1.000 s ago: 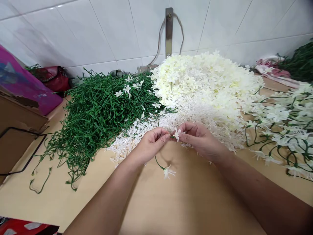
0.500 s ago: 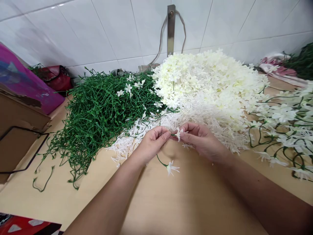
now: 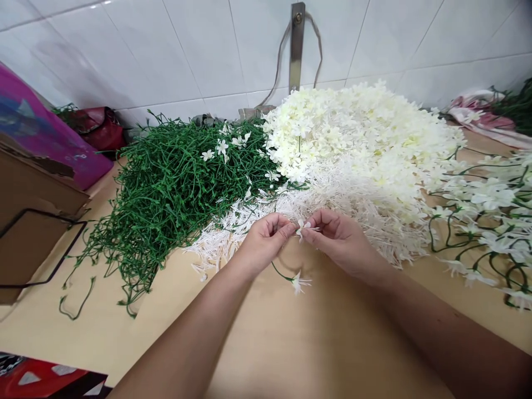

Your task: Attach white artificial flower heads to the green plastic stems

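Note:
My left hand (image 3: 270, 239) is pinched on a green stem whose lower branch hangs down and ends in a white flower (image 3: 298, 282). Fingertips of my right hand (image 3: 334, 238) are closed on a small white flower (image 3: 302, 227) at the stem's upper end, right beside my left fingertips. Behind my hands lie thin white filaments (image 3: 341, 185). A heap of green stems (image 3: 174, 172) spreads to the left, with a few white flowers on it. Pale cream blossoms (image 3: 366, 122) are piled at the back, right of centre.
White flowers on green stems (image 3: 494, 194) lie at the right of the wooden table (image 3: 270, 343). A cardboard box (image 3: 33, 221) and a purple bag (image 3: 75, 144) stand left. A metal bracket (image 3: 296, 50) is on the tiled wall behind. A pink-white cloth (image 3: 477, 113) lies back right.
The view has shifted slightly. My right fingertips have come nearer to my left ones, and the small flower now sits closer to my left fingertips.

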The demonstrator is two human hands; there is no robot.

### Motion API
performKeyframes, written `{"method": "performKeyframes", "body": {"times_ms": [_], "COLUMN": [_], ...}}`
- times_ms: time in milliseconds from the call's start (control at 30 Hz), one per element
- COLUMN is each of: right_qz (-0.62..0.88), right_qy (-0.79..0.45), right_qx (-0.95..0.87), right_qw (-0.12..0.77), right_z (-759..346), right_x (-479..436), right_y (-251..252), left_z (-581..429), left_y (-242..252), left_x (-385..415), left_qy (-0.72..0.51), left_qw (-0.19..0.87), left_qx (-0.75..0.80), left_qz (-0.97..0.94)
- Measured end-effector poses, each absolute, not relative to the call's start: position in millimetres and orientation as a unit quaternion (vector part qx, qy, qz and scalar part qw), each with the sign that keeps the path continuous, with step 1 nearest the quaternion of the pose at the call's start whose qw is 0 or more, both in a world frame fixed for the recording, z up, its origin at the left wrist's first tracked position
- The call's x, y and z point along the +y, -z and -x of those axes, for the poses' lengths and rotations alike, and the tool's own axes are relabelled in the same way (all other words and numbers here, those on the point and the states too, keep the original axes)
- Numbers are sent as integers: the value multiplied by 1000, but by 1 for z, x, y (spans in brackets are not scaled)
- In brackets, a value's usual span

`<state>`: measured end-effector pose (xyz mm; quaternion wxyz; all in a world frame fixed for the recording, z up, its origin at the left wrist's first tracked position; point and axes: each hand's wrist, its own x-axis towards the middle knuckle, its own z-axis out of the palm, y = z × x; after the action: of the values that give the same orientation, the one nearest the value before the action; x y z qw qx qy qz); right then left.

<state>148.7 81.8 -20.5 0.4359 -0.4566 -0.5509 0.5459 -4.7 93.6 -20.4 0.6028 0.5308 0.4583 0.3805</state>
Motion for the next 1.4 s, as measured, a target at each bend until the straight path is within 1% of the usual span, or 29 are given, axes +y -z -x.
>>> {"method": "performKeyframes", "body": {"times_ms": [267,500,833,1133,1400], "right_qz": [445,418,426,447,450], "right_qy": [-560,-601,-592,-527,-541], "right_qx": [-549,-540,-563,-608,-593], "right_qw": [433,416,389,391,392], "right_z": [-149,-154,-155,-150,-145], "right_x": [81,84,84,81,79], "right_y": [22,24,21,27,30], "left_z": [5,5,4,4,3], "left_y": [22,19,18,19,22], "left_x": [93,93,92,92,93], "left_qy": [-385,-369,-367,-367,-357], "left_qw": [615,608,615,607,585], "left_qx": [457,441,432,463,470], "left_qz": [-514,-547,-548,-532,-557]}}
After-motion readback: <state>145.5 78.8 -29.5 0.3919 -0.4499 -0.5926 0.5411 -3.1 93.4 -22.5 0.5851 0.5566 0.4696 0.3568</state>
